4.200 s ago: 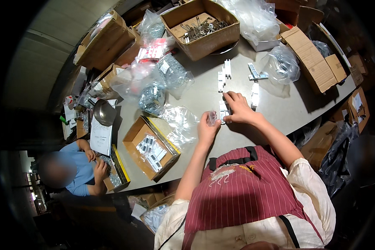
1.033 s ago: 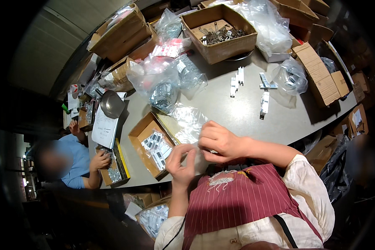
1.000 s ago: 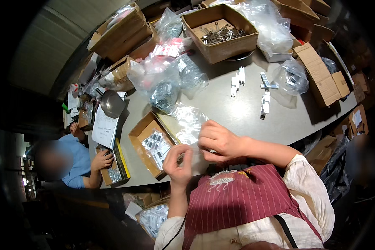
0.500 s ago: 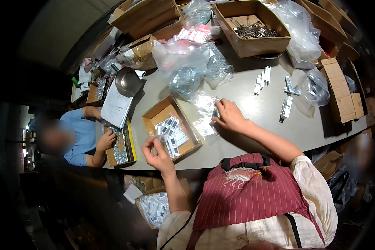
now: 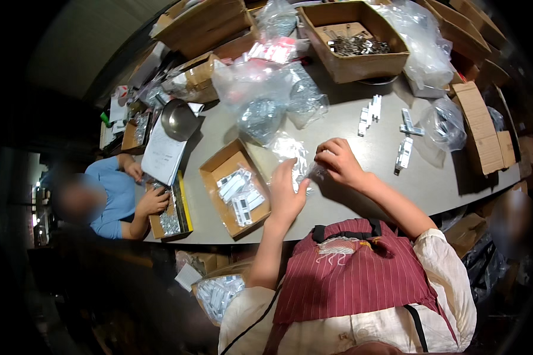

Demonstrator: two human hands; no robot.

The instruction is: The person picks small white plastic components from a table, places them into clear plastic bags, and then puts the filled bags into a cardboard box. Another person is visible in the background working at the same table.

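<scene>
A worker in a maroon pinstriped apron sits at a grey bench, left hand loosely spread with thumb and fingers apart, right hand pinching the edge of a clear, crinkled plastic bag at its fingertips. The bag hangs just right of the left hand, near a loose spread of glossy clear plastic bags lying on the bench beyond.

To the left of the worker's hands, a shallow brown cardboard box holds white-and-grey rectangular parts, some in clear wrapping. At right, farther across the bench, slim white parts lie in three small groups: a stepped row, a crossed pair and a short cluster nearest the worker. A rounded clear bag rests to their right.

At the far side stands a deep brown carton of dark metal clips. At left, a co-worker in a blue shirt reaches into a narrow yellow-edged box of small silvery pieces.
</scene>
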